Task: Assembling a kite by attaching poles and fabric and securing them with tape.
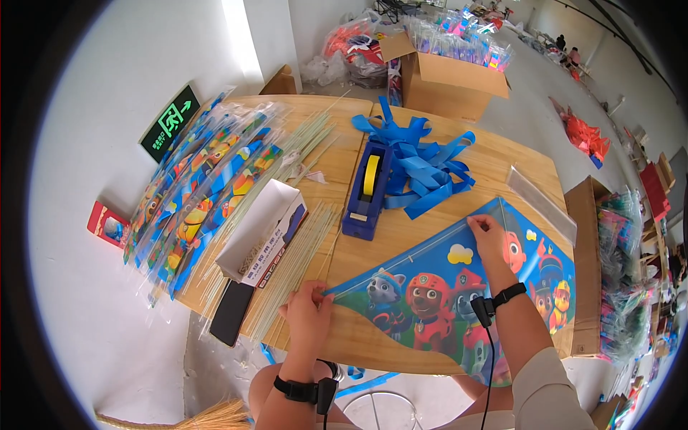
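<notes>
A blue triangular kite (448, 276) printed with cartoon dogs and yellow clouds lies spread over the right front of the table. A thin pale rod (405, 256) runs along its upper left edge. My left hand (308, 312) is closed at the kite's left corner, fingertips pinched together. Farther up the same edge, near the top corner, my right hand (489, 240) pinches the kite's edge; whether the rod is also between those fingers cannot be made out. My right forearm covers part of the printed picture.
Left of the kite are loose thin rods (304, 244), a white box (261, 233), a black phone (231, 313) and bagged folded kites (208, 183). A blue tape dispenser (367, 190) stands beside blue ribbons (423, 161). Cardboard boxes (451, 86) flank the table's far and right sides.
</notes>
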A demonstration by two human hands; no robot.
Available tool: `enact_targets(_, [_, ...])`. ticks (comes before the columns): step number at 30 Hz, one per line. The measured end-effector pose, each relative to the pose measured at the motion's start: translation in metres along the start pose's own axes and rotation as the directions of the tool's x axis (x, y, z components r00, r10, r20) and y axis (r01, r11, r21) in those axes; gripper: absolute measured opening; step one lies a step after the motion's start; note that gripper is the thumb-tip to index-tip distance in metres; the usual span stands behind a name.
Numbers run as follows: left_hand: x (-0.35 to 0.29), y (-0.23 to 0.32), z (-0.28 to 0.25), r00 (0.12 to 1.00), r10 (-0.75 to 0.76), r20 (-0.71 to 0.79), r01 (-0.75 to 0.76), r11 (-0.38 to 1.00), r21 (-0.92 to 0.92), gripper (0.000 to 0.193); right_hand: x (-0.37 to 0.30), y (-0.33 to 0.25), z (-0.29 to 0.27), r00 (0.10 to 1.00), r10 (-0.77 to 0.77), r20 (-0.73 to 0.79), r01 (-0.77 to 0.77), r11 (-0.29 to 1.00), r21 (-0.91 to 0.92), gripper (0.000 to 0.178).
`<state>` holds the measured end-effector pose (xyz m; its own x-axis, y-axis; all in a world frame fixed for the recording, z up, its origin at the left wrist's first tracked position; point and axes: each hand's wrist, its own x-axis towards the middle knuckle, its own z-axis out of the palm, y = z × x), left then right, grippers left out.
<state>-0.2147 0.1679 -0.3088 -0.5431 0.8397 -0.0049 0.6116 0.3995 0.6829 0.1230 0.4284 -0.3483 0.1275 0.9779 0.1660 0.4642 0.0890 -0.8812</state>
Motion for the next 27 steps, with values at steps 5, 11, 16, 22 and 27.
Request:
enact_targets(5, [0.0,0.001,0.001,1.0,-0.004,0.004,0.003,1.0,0.007,0.023,-0.001,-0.003,-0.001,1.0,0.022,-0.009,-0.022,1.0,0.017,0.019])
enact_targets(11, [-0.001,0.004,0.004,1.0,0.03,-0.006,-0.03,0.999,0.021,0.026,0.004,0.0,0.002,0.999,0.052,-0.012,-0.052,0.999,-0.003,0.021])
enact_targets(16, [0.0,0.006,0.003,1.0,0.016,0.009,-0.016,0.999,0.029,0.025,0.009,0.008,0.007,0.999,0.022,-0.025,-0.024,0.998,-0.062,0.02])
enact_targets(22, [0.001,0.006,0.003,1.0,0.005,0.024,-0.006,0.999,0.047,0.025,0.009,0.012,0.007,1.0,0.017,-0.015,-0.018,0.997,-0.08,0.02])
enact_targets(27, [0.002,0.005,0.005,1.0,0.014,0.017,-0.015,0.998,0.057,0.026,0.008,0.013,0.008,1.0,-0.018,-0.018,0.016,0.995,-0.1,0.02])
